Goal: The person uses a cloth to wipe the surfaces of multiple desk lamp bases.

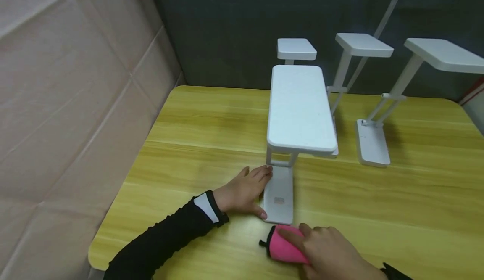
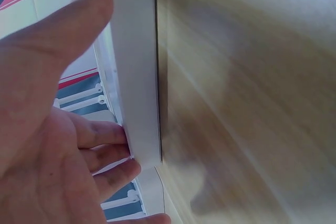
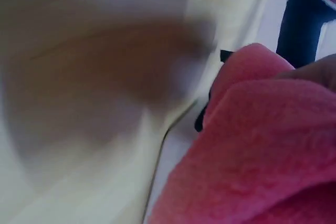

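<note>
A white folding desk lamp stands on the table, its flat head (image 1: 300, 107) raised over a slim base (image 1: 278, 191) with a small label. My left hand (image 1: 243, 191) rests along the left side of that base, fingers stretched out and the thumb near its front corner. In the left wrist view, the fingers (image 2: 113, 150) touch the base's side wall (image 2: 137, 77). Just in front of the base, my right hand (image 1: 329, 248) grips a pink cloth (image 1: 285, 246) with black edging and a small black loop. The cloth (image 3: 262, 140) is bunched up in the right wrist view.
More white folding lamps stand behind and to the right: one head (image 1: 296, 48) at the back, another head (image 1: 363, 44) beside it, and a lamp base (image 1: 372, 143) at the right. A pale padded wall (image 1: 83, 116) borders the wooden table (image 1: 211, 128) on the left.
</note>
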Motion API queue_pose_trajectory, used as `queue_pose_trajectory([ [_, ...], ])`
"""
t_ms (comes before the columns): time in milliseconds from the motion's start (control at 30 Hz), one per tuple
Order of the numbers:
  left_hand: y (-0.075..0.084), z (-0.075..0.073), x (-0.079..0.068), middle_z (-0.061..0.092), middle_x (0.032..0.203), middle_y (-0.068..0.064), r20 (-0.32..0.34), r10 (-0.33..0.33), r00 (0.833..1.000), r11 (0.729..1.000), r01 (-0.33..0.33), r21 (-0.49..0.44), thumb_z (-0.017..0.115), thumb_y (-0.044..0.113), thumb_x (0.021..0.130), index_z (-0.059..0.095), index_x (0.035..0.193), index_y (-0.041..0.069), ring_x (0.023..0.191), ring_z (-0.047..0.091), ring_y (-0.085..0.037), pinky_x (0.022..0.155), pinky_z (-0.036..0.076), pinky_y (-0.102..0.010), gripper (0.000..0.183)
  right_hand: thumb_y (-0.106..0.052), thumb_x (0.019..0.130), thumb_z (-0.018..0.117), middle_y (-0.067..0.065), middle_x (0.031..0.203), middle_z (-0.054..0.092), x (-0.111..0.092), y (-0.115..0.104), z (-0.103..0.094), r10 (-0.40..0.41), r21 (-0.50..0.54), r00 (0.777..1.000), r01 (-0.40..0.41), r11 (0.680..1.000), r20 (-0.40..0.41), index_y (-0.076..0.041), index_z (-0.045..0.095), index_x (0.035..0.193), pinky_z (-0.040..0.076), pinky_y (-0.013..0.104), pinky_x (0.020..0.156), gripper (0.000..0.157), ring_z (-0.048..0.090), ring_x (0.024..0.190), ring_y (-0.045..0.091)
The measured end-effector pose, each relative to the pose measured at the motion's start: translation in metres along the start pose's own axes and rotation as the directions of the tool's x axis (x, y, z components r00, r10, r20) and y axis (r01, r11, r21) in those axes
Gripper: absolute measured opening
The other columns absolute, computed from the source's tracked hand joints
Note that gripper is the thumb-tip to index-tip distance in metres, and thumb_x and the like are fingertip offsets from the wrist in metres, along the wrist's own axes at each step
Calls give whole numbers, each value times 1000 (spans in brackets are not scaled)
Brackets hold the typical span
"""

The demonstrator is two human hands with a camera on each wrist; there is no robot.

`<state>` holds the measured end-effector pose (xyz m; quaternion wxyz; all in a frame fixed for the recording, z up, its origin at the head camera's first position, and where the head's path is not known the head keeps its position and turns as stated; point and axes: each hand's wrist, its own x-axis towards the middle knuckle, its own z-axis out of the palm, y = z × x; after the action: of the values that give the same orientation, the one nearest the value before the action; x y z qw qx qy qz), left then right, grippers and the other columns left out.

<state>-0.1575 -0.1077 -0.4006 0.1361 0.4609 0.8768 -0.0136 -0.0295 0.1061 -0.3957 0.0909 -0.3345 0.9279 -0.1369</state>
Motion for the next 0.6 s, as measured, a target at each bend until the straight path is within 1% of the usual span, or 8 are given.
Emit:
queue_pose_trajectory([
  [33,0,0,0,8,149,-12,-1,-6,1000,1000,6,2,56,71,70,11,141,3,135,6,-22,103,23,-55,108,-19,63,65,2,77,54,6,-3,3,-38,-6,999,37,999,-18,-26,48,125,34,24,39,65,36,47,5],
  [100,0,0,0,9,149,-12,0,-13,1000,1000,13,-1,57,70,70,12,141,2,135,6,-22,103,23,-54,108,-19,64,65,1,76,53,18,-9,9,-81,-20,996,81,997,-30,-25,47,123,32,23,38,62,37,48,5],
  [167,1,1,0,10,149,-12,-2,-12,1000,1000,12,-1,57,70,70,13,141,2,135,7,-22,103,24,-54,107,-19,63,64,-1,73,50,25,-13,16,-86,-57,995,83,995,-48,-25,47,120,30,22,38,60,37,48,6],
  [267,2,2,0,10,149,-12,-6,-5,1000,1000,5,1,57,70,70,14,140,2,135,7,-23,103,24,-54,107,-17,62,64,-2,69,45,27,-13,23,-55,-107,995,47,993,-78,-24,47,116,28,22,37,57,35,47,7],
  [333,2,2,0,10,148,-13,-13,-2,1000,1000,2,8,57,70,70,14,140,1,135,7,-23,102,25,-54,107,-17,60,62,-1,67,44,23,-12,25,-39,-153,993,21,988,-114,-22,49,118,28,23,36,59,33,45,9],
  [367,2,2,0,10,148,-13,-15,-1,1000,1000,1,12,57,70,70,14,140,1,135,7,-23,102,25,-54,108,-18,60,62,-1,68,45,21,-11,25,-30,-163,993,11,987,-115,-21,49,119,28,23,36,60,33,45,10],
  [500,0,2,0,11,148,-14,-34,5,999,1000,-5,25,57,71,69,15,140,1,135,8,-24,102,26,-55,108,-19,59,64,2,73,50,11,-6,20,34,-161,996,-48,986,-86,-22,49,124,31,25,37,67,34,45,11],
  [600,-1,2,0,12,148,-14,-38,11,999,1000,-11,18,57,71,69,15,140,1,135,9,-24,101,26,-55,108,-20,58,66,2,75,52,2,0,16,84,-127,996,-89,988,-42,-24,49,125,33,26,39,69,36,47,10],
])
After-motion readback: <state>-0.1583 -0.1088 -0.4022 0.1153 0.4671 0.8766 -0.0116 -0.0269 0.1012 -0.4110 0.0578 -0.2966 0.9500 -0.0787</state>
